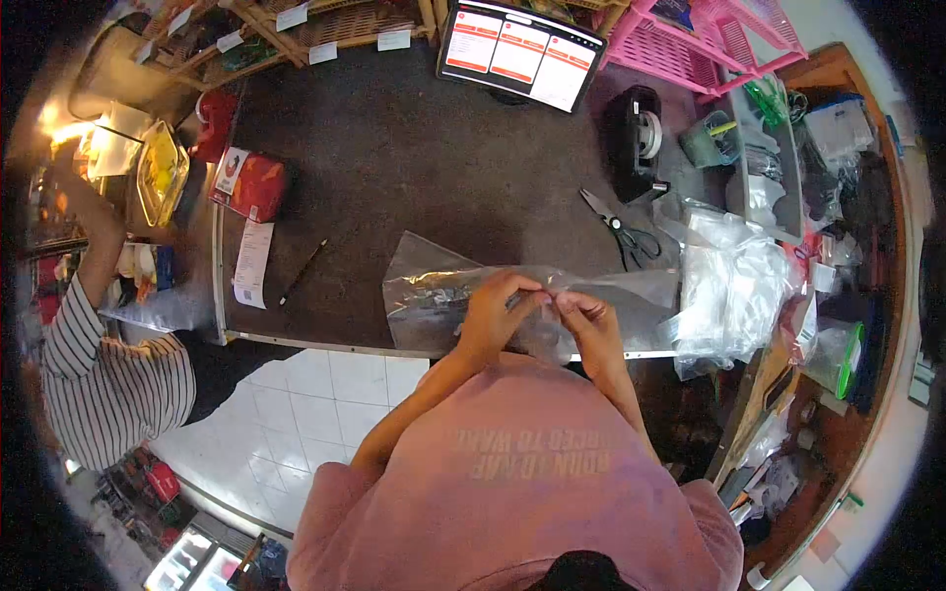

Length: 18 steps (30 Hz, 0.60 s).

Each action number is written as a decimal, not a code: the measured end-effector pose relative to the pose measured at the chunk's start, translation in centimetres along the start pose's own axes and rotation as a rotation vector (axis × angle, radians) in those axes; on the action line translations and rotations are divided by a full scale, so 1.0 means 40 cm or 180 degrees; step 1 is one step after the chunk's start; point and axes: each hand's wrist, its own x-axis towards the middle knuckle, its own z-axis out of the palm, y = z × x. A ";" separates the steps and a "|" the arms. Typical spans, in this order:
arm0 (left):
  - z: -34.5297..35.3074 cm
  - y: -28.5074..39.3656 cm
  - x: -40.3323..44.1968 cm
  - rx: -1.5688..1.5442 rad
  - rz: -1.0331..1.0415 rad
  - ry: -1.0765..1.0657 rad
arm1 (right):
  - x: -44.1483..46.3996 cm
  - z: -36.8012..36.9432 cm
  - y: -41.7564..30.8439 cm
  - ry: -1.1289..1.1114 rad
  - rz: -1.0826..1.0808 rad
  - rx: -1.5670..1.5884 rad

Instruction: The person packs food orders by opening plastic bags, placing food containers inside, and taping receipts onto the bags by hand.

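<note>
A clear plastic bag (pixel 429 286) lies along the front edge of the dark table, under and around both hands. My left hand (pixel 493 310) is closed, thumb and fingertips pinched on the plastic. Close beside it, my right hand (pixel 589 325) also pinches the plastic, and the fingertips of the two hands nearly touch. Some small dark items seem to show through the bag left of my hands, too blurred to name. Black-handled scissors (pixel 626 236) lie beyond my right hand.
A stack of clear bags (pixel 729 281) sits at the right. Farther back are a tape dispenser (pixel 636 148) and a tablet (pixel 520 54). A red packet (pixel 251 184), receipt (pixel 253 264) and pen (pixel 304 271) lie left. A person in a striped top (pixel 118 384) stands at far left.
</note>
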 end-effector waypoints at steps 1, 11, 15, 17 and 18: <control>-0.005 -0.008 0.003 0.0063 0.0084 -0.0002 | -0.001 0.002 0.000 -0.0015 -0.0026 -0.0014; -0.010 0.022 -0.014 0.0467 0.0171 0.0333 | -0.030 -0.018 -0.029 -0.0109 -0.0292 -0.0299; -0.007 0.029 -0.025 0.0559 0.0036 0.0394 | -0.026 -0.025 -0.028 -0.0154 -0.0353 -0.0510; 0.009 0.042 -0.020 0.0437 0.0052 0.0839 | -0.031 -0.019 -0.051 -0.0152 -0.0394 -0.0756; 0.002 0.052 -0.021 0.0358 0.0066 0.0708 | -0.034 -0.014 -0.061 -0.0161 -0.0418 -0.0878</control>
